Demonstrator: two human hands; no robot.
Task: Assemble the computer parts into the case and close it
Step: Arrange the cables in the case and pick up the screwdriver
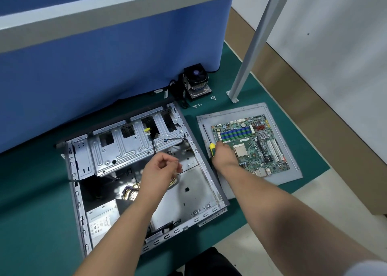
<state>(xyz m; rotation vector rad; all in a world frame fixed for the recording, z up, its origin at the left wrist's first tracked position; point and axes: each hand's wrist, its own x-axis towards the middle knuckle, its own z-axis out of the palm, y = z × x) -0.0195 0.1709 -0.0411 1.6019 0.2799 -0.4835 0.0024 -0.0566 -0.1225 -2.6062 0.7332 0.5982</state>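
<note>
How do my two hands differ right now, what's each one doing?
The left hand hovers over the open case, fingers loosely curled, seemingly holding nothing; the right hand reaches outside the case to the motherboard on the grey side panel. The right hand lies beside the yellow-green screwdriver; whether it grips it is unclear. The left hand touches no tool. Both arms are bare and extended forward.

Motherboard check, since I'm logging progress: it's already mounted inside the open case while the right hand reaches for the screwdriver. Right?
Not quite. The head view shows the motherboard lying on the grey side panel beside the open case, not inside. The right hand does reach at the screwdriver.
</note>
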